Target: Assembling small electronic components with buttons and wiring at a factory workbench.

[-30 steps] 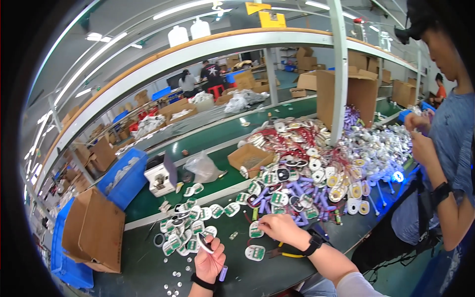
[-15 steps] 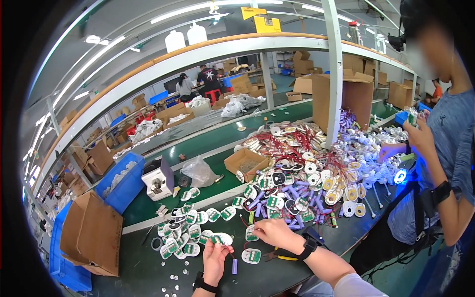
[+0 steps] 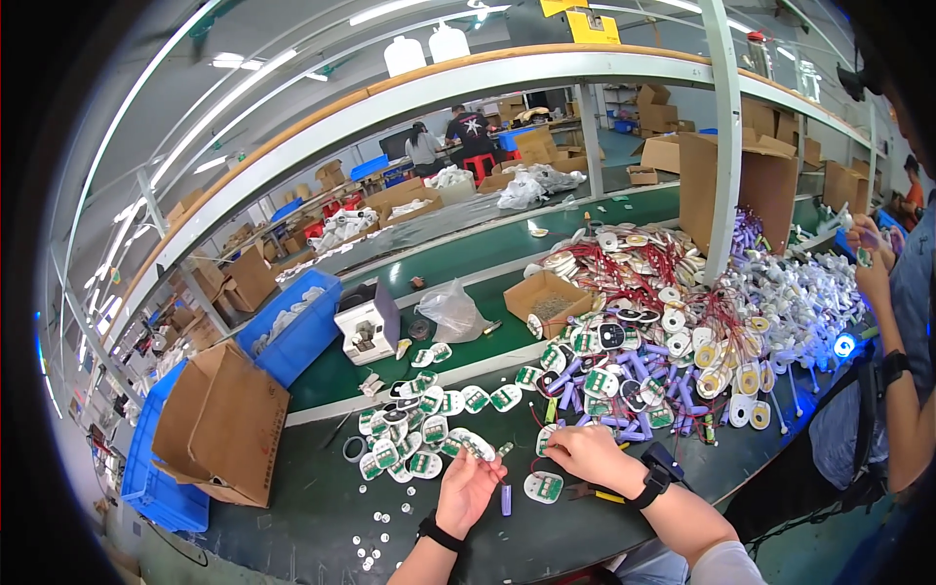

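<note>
My left hand (image 3: 468,489) is closed on a white oval plate with a green circuit board (image 3: 477,446), held tilted above the table. A purple battery cell (image 3: 506,500) hangs on a red wire just right of these fingers. To the right, my right hand (image 3: 595,456) has its fingers pinched together at the edge of another white plate with a green board (image 3: 545,441); what lies between the fingertips is hidden. Just below that hand, a similar board plate (image 3: 543,487) lies flat. Pliers with yellow handles (image 3: 595,492) rest partly under my right wrist.
More board plates (image 3: 426,429) lie piled ahead of my left hand. Purple cells (image 3: 634,375) and red-wired white parts (image 3: 634,263) heap up at right. An open carton (image 3: 224,424), blue bins (image 3: 292,336) and a small parts box (image 3: 546,300) stand around. Another person (image 3: 897,322) works at far right.
The view has swung left, so the scene sits farther right. My left hand still holds the board plate, now tilted more. My right hand remains pinched by the same plate.
</note>
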Tool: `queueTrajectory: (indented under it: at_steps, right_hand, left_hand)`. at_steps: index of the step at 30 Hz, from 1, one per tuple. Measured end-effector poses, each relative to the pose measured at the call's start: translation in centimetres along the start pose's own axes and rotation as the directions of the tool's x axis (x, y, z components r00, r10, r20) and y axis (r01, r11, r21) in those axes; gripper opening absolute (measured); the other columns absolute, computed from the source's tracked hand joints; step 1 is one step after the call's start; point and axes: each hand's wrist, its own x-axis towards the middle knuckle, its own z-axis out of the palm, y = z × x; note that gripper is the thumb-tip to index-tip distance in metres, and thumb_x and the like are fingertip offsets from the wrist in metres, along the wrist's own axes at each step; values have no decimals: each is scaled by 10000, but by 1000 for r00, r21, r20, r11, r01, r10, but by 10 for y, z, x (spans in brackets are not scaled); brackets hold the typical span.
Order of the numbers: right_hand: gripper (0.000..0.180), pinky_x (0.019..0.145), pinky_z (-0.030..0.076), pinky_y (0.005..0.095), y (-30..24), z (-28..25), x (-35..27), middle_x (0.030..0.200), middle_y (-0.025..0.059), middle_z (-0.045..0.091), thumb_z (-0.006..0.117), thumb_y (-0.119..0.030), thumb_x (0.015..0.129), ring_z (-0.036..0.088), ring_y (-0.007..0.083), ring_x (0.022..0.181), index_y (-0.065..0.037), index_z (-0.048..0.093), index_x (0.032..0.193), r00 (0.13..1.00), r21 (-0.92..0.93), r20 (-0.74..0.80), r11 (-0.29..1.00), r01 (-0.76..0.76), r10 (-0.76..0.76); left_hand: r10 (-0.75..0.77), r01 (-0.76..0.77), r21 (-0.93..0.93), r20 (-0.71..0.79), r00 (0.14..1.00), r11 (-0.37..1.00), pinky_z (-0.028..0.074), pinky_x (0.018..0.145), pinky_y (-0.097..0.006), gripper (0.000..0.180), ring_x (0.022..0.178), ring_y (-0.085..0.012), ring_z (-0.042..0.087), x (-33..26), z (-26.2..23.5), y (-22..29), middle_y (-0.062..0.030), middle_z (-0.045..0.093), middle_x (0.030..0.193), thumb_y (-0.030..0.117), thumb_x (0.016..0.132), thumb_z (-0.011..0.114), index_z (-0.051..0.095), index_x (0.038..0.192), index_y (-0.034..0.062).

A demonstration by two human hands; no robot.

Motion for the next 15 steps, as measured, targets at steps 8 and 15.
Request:
queueTrajectory:
  at_steps: [8,15]
  right_hand:
    - [159,543,483,395,0,0,-1,685,118,629,631,-206,778,626,288,629,-52,632,736,1000,-11,14,1000,7,-7]
    - [162,545,485,395,1,1,0,691,118,631,629,-210,780,628,288,636,-53,634,740,1000,-5,9,1000,12,-12]
  left_hand:
    - [5,-4,25,-21,1000,1000,430,773,-325,149,850,-162,517,0,0,-2,-46,548,925,192,928,501,492,1029,83]
    - [32,-28,74,-63,998,997,433,774,-324,163,846,-159,527,0,4,-2,-51,560,924,196,929,502,486,1040,78]
